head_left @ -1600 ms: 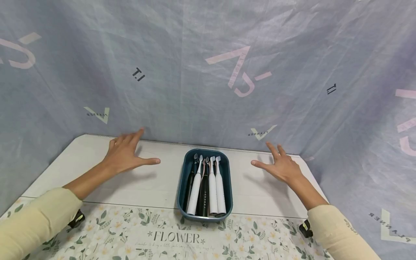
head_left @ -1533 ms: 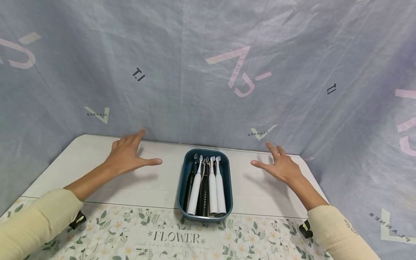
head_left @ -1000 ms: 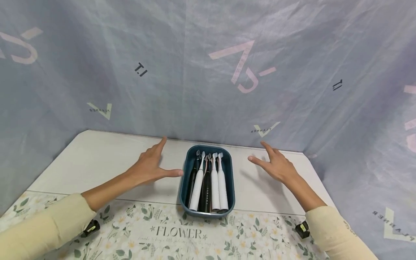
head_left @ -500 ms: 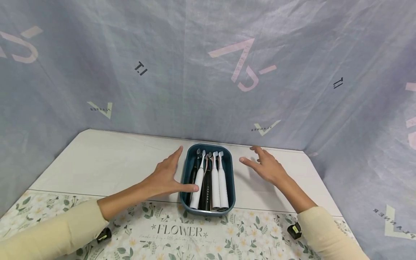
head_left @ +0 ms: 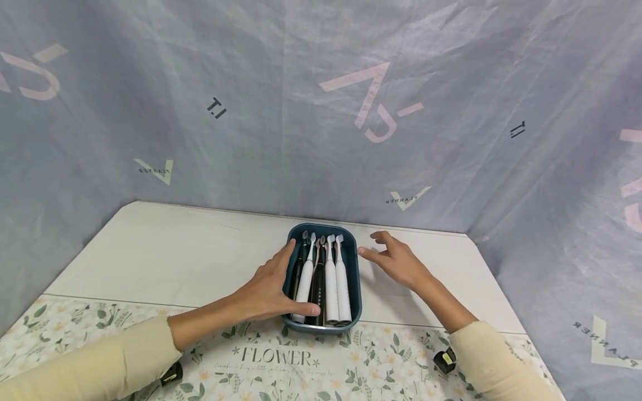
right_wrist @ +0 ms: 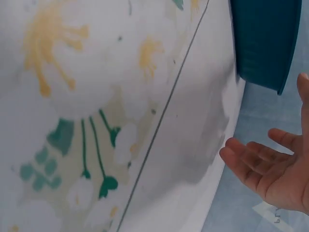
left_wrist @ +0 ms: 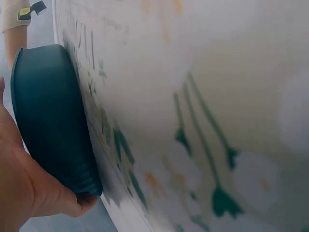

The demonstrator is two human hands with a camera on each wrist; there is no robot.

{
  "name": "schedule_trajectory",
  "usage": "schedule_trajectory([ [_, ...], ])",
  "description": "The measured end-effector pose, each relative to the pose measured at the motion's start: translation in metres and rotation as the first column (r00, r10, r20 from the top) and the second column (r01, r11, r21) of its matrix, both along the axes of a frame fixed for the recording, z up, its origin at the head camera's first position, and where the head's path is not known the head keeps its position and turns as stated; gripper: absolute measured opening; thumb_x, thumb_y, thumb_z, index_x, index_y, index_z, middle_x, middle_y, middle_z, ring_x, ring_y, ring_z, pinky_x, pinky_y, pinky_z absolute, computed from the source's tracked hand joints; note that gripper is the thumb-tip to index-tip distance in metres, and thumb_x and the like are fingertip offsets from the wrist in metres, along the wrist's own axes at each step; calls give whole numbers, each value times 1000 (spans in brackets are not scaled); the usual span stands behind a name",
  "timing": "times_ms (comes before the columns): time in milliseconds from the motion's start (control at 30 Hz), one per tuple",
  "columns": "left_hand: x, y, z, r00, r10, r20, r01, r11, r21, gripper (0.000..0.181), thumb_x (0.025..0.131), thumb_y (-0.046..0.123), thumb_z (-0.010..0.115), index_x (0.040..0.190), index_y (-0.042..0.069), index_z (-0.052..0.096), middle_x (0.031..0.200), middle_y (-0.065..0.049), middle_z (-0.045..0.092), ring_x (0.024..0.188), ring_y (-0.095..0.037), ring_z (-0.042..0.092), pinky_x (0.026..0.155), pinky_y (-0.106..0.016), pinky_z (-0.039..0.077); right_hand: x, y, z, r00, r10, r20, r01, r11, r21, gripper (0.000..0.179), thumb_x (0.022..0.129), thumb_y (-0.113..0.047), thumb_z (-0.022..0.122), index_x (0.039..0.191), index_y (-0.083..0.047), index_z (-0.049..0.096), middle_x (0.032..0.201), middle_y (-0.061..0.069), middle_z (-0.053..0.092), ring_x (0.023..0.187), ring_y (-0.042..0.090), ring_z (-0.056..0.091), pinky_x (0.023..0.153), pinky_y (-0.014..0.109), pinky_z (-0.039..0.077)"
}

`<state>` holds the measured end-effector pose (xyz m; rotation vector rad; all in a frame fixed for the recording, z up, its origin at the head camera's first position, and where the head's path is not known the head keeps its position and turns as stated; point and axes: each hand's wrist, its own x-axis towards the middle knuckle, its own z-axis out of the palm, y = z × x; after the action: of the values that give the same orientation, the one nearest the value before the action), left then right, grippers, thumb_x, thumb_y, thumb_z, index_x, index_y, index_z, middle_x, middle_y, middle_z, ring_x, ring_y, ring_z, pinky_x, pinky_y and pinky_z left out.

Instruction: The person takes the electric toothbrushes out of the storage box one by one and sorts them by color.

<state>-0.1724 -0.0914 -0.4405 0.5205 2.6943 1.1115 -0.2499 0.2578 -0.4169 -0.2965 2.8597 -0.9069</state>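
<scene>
A dark teal bin (head_left: 358,289) sits on the table, holding several electric toothbrushes: white ones such as this toothbrush (head_left: 331,292) and black ones such as this toothbrush (head_left: 319,287). My left hand (head_left: 268,289) is at the bin's left side, its thumb stretched over the toothbrush handles near the front. In the left wrist view its fingers lie along the wall of the bin (left_wrist: 48,106). My right hand (head_left: 398,264) hovers just right of the bin, fingers loosely bent and thumb tip near the rim. Nothing is in the palm of the right hand (right_wrist: 285,179).
The bin stands where the white strip of the tablecloth (head_left: 165,250) meets its floral part (head_left: 261,384), printed with the word FLOWER. A grey printed curtain (head_left: 281,111) hangs behind and around the table. Dark straps with a yellow mark (head_left: 445,361) show at the sleeves.
My left hand has moved right and nearer, from the table's left part to the bin's side. My right hand has come left toward the bin. The bin and toothbrushes stay in place.
</scene>
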Motion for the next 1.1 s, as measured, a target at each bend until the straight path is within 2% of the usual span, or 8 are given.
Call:
schedule_trajectory([
  [167,0,2,-3,1000,-7,4,7,1000,19,160,75,78,95,183,27,-12,192,-15,-4,173,-56,18,125,-86,33,4,-5,-2,1000,8,5,-8,998,-57,87,107,-74,63,167,-14,49,172,18,53,146,43,67,116,63,56],
  [300,0,2,-4,1000,-27,12,27,999,44,169,70,75,100,182,24,-15,191,-16,-7,175,-53,13,127,-81,35,7,-11,-3,1000,16,-1,-16,995,-97,83,107,-72,66,166,-17,50,171,16,54,144,42,68,115,63,57],
  [500,1,3,-4,997,-43,62,38,996,75,179,63,74,104,181,22,-20,190,-18,-11,177,-49,5,131,-78,33,12,-19,-5,999,42,5,-41,989,-142,75,107,-67,69,164,-22,50,174,14,51,146,41,67,116,63,57],
  [667,0,5,-6,996,-30,89,23,996,85,182,61,75,105,180,23,-23,190,-18,-13,177,-49,5,132,-77,33,15,-27,-4,998,61,18,-56,981,-188,70,107,-63,71,163,-25,50,175,12,49,152,41,63,121,64,54],
  [933,0,6,-7,994,-34,101,23,994,111,184,61,73,106,179,22,-25,190,-20,-10,177,-49,8,133,-75,32,15,-40,-8,997,81,2,-79,973,-217,68,105,-64,74,158,-26,58,179,8,46,161,49,50,125,70,47],
  [1100,-1,6,-8,994,-49,93,36,991,130,185,61,71,107,179,20,-26,190,-22,-9,176,-49,9,133,-74,32,16,-48,-13,995,101,-19,-103,970,-221,62,105,-60,76,152,-21,64,173,10,51,162,46,48,129,69,43],
])
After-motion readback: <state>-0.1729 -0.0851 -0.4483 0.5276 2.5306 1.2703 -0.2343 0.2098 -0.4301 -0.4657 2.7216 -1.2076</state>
